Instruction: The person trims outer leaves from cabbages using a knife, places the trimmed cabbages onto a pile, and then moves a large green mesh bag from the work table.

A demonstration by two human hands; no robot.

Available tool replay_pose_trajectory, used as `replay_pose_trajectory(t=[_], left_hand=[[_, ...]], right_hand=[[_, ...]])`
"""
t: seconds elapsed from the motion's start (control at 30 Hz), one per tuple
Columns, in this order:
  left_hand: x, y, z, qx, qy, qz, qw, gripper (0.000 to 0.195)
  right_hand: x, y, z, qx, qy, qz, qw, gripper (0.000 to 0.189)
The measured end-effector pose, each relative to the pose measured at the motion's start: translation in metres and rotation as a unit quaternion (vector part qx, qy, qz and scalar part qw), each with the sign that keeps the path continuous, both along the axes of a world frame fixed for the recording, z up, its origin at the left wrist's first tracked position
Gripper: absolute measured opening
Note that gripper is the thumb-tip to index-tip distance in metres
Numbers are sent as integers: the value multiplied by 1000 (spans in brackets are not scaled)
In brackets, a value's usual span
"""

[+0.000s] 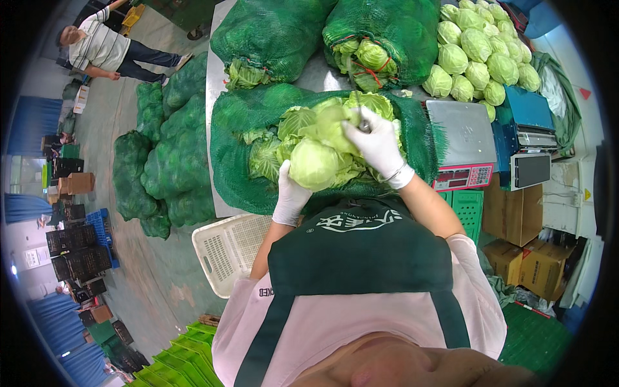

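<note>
My left hand, in a white glove, supports a pale green cabbage head from its lower left side. My right hand, gloved too, grips a knife whose narrow blade points away from me. Blurred outer cabbage leaves hang between the head and my right fingers; whether those fingers pinch them cannot be told. Beneath both hands lies an open green mesh sack, with loose leaves and more cabbage spread in its mouth.
Two full mesh sacks lie farther back on the metal table. Trimmed cabbages are heaped at back right, behind a digital scale. A white crate and filled sacks sit left; a person stands beyond.
</note>
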State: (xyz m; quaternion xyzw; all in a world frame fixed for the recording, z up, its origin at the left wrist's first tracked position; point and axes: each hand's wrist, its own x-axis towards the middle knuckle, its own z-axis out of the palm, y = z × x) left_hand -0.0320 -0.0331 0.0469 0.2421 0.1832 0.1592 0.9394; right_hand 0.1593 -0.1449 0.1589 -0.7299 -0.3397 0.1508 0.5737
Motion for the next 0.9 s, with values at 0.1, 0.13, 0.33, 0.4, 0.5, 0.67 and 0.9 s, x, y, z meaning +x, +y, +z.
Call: replay_pose_trajectory(t=[0.1, 0.13, 0.33, 0.4, 0.5, 0.67, 0.9], left_hand=[[-7, 3, -3, -46, -18, 6, 999, 86], [-6, 3, 0, -70, -22, 8, 997, 86], [-2, 3, 26, -48, -16, 30, 998, 85], [-4, 5, 22, -45, -14, 23, 999, 85], [-5, 5, 18, -42, 0, 28, 999, 86], [-7, 4, 23, -19, 20, 33, 999, 83], [-7, -2, 44, 221, 29, 44, 974, 75]], right_hand=[[32, -7, -7, -218, -24, 32, 975, 38], [34, -14, -24, -236, -112, 61, 963, 49], [0, -6, -26, -152, -47, 207, 965, 79], [-6, -1, -17, -111, 14, 213, 970, 77], [-8, -1, -9, -152, 73, 254, 952, 70], [-10, -4, -17, -141, 31, 194, 970, 51], [4, 3, -40, -71, 241, 64, 966, 17]])
